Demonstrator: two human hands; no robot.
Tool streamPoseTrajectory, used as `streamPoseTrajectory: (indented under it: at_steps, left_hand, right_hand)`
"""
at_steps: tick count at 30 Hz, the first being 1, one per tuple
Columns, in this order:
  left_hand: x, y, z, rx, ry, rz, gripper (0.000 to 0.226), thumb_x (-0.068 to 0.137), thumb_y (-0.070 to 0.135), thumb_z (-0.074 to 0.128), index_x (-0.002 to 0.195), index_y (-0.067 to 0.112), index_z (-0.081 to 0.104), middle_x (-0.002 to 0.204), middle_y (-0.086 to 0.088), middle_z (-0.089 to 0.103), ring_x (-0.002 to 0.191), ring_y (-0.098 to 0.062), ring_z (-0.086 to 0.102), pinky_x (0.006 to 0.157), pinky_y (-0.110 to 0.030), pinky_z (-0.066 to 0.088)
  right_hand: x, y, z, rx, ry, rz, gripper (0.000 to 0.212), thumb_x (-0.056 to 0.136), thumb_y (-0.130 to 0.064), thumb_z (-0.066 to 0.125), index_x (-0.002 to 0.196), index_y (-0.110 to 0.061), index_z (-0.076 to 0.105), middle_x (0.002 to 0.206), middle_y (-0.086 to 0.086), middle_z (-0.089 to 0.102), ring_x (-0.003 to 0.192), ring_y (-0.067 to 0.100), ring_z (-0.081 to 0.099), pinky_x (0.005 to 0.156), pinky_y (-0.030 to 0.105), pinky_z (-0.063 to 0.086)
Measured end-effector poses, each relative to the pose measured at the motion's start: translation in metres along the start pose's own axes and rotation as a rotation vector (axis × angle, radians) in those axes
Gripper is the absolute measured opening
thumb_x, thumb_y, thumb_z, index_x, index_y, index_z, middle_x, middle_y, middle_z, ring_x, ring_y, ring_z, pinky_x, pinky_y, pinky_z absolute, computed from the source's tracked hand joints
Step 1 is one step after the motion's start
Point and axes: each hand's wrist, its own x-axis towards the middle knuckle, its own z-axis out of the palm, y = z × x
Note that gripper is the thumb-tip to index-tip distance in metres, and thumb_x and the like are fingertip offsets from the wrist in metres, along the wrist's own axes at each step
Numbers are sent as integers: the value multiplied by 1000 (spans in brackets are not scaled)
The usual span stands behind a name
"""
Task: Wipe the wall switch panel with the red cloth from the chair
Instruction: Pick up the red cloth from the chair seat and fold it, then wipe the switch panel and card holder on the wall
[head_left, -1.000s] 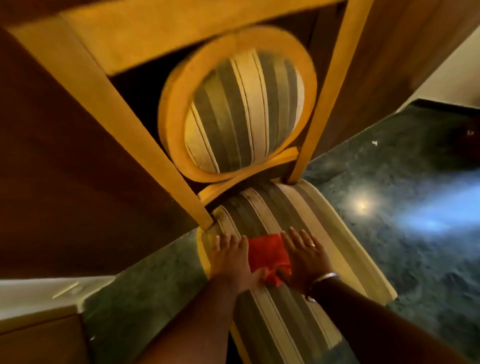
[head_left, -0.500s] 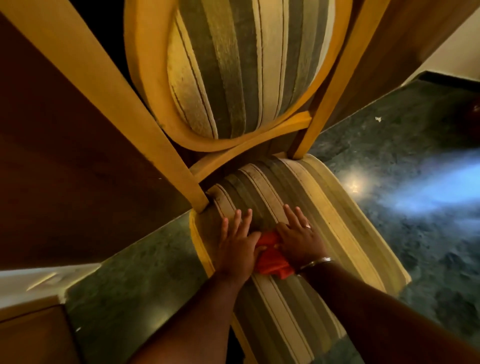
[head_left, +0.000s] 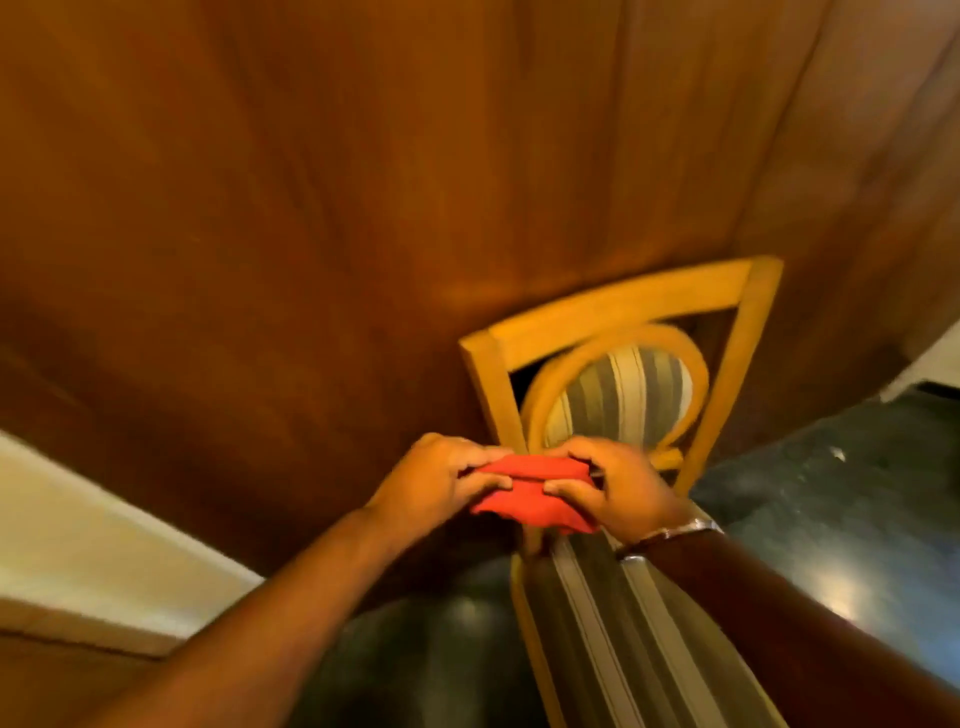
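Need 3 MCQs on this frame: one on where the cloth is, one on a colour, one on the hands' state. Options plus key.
1. Where is the red cloth?
A. flat on the chair seat
B. held up between both hands, above the seat
C. on the floor

2. What colour is the chair frame?
A. yellowish wood
B. white
C. black

3. What are the hands doing?
A. both are empty
B. only the right holds the cloth
C. the left hand and the right hand each pinch one end of the cloth

Key: 1 B, the cloth is off the striped seat, between the hands. 2 A, the frame looks yellow-tan. 3 C, fingers of both hands close on the cloth.
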Motion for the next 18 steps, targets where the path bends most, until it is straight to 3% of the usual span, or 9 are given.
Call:
streamPoseTrajectory:
  at_steps: [3,8,14,18]
  left_hand:
    - [-7,39,-98,123,136,61,30,82,33,71,109,20,73,94,-2,78,82,-6,68,71,-29,51]
    - [-47,97,-243,278,282,49,25,82,34,72,104,23,75,97,5,79,85,-3,71,73,-32,54]
    - [-126,129,-379,355,497,-23,22,81,19,78,103,21,77,89,9,77,75,8,68,65,-8,49]
    - [-177,129,-443,393,635,-6,26,85,10,74,108,21,74,89,24,70,81,9,67,68,-7,50]
  right_hand:
    - [42,-84,-36,11,31,-170,26,75,-16,75,101,-17,69,91,-10,67,85,-1,58,71,7,39]
    - [94,-224,-70,-27,41,-438,25,74,-16,76,98,-19,70,92,-8,70,85,2,61,74,15,44]
    - [131,-386,-68,-90,41,-670,20,74,-19,77,92,-26,69,84,-11,67,75,-4,58,61,8,41]
    - [145,-465,-45,-110,116,-792,20,73,-18,77,90,-25,69,81,-11,66,74,1,58,61,8,39]
